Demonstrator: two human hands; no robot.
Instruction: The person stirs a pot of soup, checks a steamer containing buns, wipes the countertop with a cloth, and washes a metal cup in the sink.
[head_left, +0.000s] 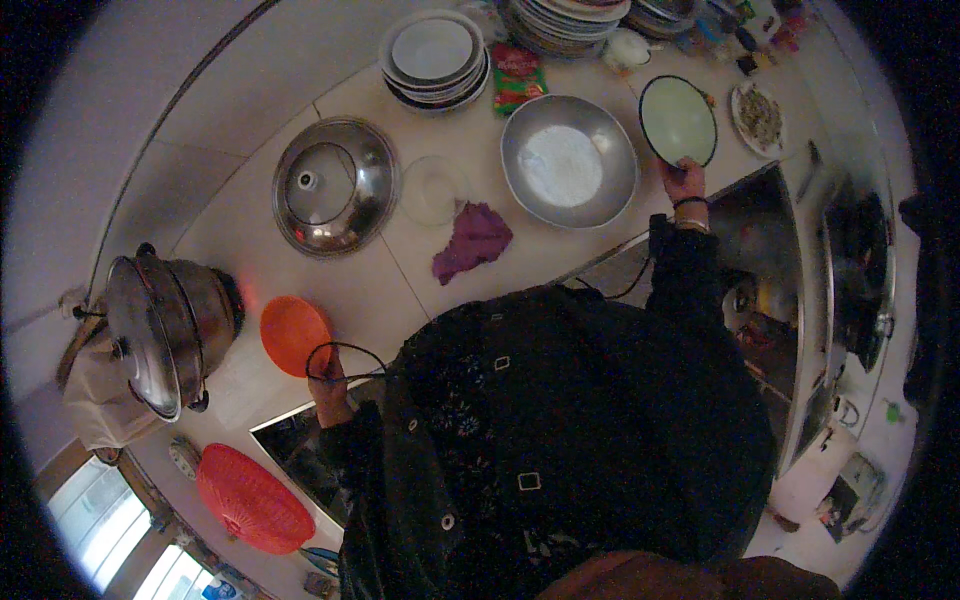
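Observation:
My left hand (328, 386) grips the rim of an orange bowl (294, 334) near the counter's front edge. A thin black cord loops around that hand. On the other side, my right hand (684, 180) holds the near edge of a pale green dish (679, 120) with a dark rim. Just left of this dish stands a wide metal basin (559, 169). A crumpled purple cloth (474, 241) lies on the counter between my hands. Behind the cloth is a clear glass dish or lid (433, 189), hard to make out. A round metal lid with a glass centre (335, 186) rests farther left.
A lidded metal pot (169, 334) stands at the far left. Along the back are stacked bowls or plates (433, 56), a red and green packet (517, 79) and another plate stack (566, 26). A plate of food (757, 118) sits far right; a red basket (251, 499) is lower left.

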